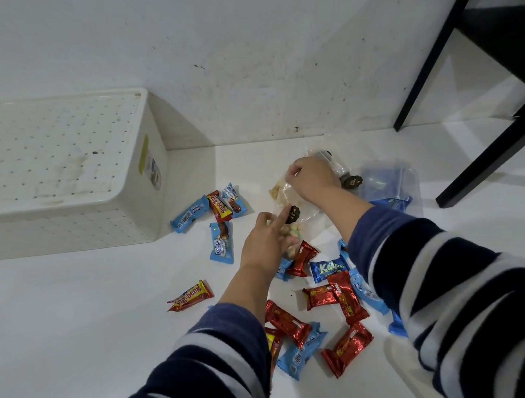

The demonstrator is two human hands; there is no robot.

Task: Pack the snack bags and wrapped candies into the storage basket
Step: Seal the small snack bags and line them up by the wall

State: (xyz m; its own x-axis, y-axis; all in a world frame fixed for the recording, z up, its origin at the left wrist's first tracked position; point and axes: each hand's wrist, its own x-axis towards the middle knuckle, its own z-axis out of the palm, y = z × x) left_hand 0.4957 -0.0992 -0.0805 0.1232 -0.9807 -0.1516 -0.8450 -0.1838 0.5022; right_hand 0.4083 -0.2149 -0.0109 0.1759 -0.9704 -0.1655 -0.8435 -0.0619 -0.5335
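Right hand pinches a clear plastic snack bag, its long axis running toward the wall; left hand, fingers loosely spread, touches a second clear bag of coloured puffs.

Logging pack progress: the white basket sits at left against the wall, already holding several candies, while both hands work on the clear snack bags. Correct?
Not quite. In the head view the basket holds no candies; every wrapped candy lies on the floor outside it. The rest stands: left hand and right hand are at the clear snack bags.
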